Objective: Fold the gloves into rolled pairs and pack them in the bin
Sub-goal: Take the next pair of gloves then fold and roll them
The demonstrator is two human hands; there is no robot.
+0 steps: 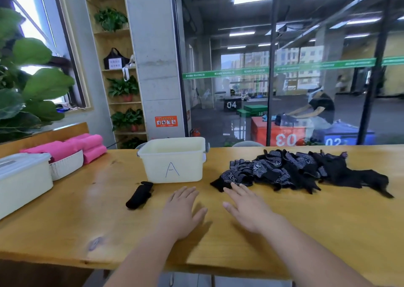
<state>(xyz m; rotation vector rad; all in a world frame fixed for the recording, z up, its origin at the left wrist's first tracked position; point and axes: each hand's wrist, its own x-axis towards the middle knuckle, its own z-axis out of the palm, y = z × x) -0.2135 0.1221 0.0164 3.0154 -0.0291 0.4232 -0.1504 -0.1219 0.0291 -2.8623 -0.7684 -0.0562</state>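
Observation:
A heap of black and grey-patterned gloves [303, 170] lies on the right half of the wooden table [87, 216]. A cream bin [172, 160] marked "A" stands at the middle back, and I see nothing inside it from here. One rolled black glove pair [140, 195] lies on the table just left of the bin's front. My left hand [182, 210] lies flat on the table in front of the bin, fingers straight. My right hand [244, 205] is spread open, its fingertips at the near left edge of the glove heap. Neither hand holds anything.
A lidded white box [21, 177] stands at the far left. Behind it a white basket [66, 164] holds rolled pink towels [72, 145]. A glass wall runs behind the table, and plants stand at the left.

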